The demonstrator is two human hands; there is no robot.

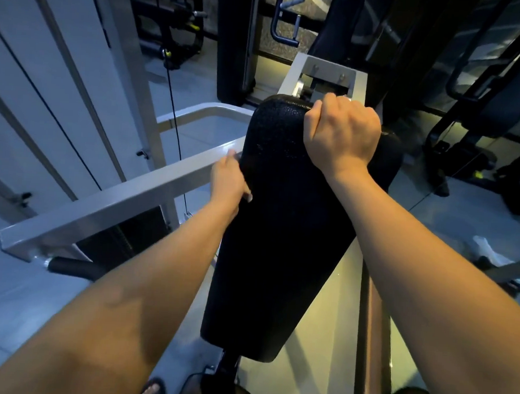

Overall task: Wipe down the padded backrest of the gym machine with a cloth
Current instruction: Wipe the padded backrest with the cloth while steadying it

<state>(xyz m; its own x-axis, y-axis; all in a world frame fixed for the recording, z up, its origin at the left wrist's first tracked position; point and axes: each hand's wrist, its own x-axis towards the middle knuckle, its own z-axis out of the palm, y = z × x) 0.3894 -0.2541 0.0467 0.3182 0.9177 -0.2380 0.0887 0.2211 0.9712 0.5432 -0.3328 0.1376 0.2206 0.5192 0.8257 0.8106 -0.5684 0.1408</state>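
Observation:
The black padded backrest [284, 228] runs from the top centre down toward me, long and tapering. My right hand [343, 132] curls over its top right corner, fingers closed around the upper edge. Lower down, my left hand [229, 179] grips the pad's left side edge: the thumb lies on the front face and the fingers are hidden behind. No cloth shows in either hand; what lies under the palms is hidden.
A grey steel frame bar [115, 200] crosses on the left, touching the pad near my left hand. A cable [175, 112] hangs behind it. A grey bracket [327, 70] sits above the pad. Dark machines [475, 140] stand at right. A white object [489, 253] lies on the floor.

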